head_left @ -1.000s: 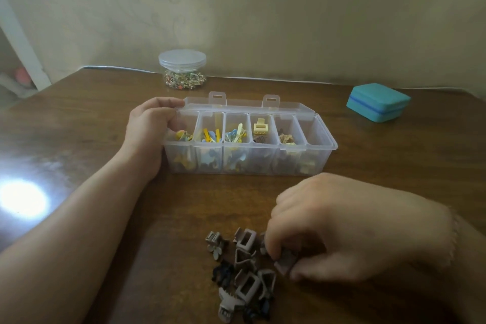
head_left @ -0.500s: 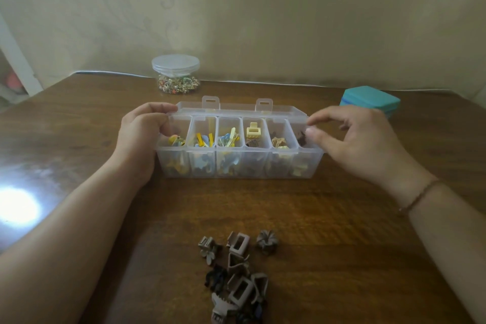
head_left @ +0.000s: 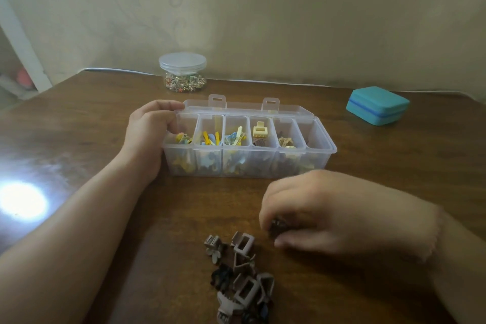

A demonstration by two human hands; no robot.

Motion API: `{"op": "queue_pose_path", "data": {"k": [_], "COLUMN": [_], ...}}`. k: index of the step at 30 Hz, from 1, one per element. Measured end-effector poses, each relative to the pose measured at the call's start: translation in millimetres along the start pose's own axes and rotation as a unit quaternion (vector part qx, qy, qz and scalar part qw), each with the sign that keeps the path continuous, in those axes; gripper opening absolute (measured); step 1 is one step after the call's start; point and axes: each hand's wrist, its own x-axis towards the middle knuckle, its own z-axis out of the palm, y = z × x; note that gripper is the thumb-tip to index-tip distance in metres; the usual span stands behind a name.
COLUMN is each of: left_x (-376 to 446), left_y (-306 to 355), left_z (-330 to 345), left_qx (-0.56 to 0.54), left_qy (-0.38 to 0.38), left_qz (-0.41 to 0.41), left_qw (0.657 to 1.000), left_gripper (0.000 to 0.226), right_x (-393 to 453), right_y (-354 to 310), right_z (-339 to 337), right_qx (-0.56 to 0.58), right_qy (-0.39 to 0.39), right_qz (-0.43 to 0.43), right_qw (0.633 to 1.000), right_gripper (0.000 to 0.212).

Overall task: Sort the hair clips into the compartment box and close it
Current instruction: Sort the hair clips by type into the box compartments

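Two hands work: your left hand (head_left: 147, 137) grips the open box's (head_left: 247, 163) left end on the counter (head_left: 394, 160); clips (head_left: 236, 271) lie piled nearer you; your right hand (head_left: 315, 213) pinches one dark clip (head_left: 276, 224).

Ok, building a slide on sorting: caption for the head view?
Left hand steadies the clear plastic compartment box while right hand pinches a small dark hair clip.

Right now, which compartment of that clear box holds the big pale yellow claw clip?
The fourth compartment from the left of the clear box. Its pale yellow claw clip stands alone above a brown one; the left three compartments hold small bright clips.
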Motion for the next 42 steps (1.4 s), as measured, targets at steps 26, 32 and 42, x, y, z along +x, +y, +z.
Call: {"op": "queue_pose_path", "data": {"k": [26,32,42], "left_x": [-4,-6,-11], "left_y": [2,4,7], "left_z": [-1,1,1], "left_qx": [0.011,0.018,0.016], "left_qy": [0.006,0.004,0.003], "left_qz": [-0.003,-0.007,-0.013], "left_qw": [1.000,1.000,1.000], "left_gripper": [0.042,0.044,0.041], "right_x": [16,4,7], "right_y": [-1,13,24], "right_z": [24,3,8], "right_qx": [-0.024,0.033,-0.057], "right_qy": [0.081,0.384,0.431], "right_qz": [-0.088,0.035,0.151], "right_qw": [0.993,0.922,0.888], "right_gripper": [0.015,0.015,0.025]}}
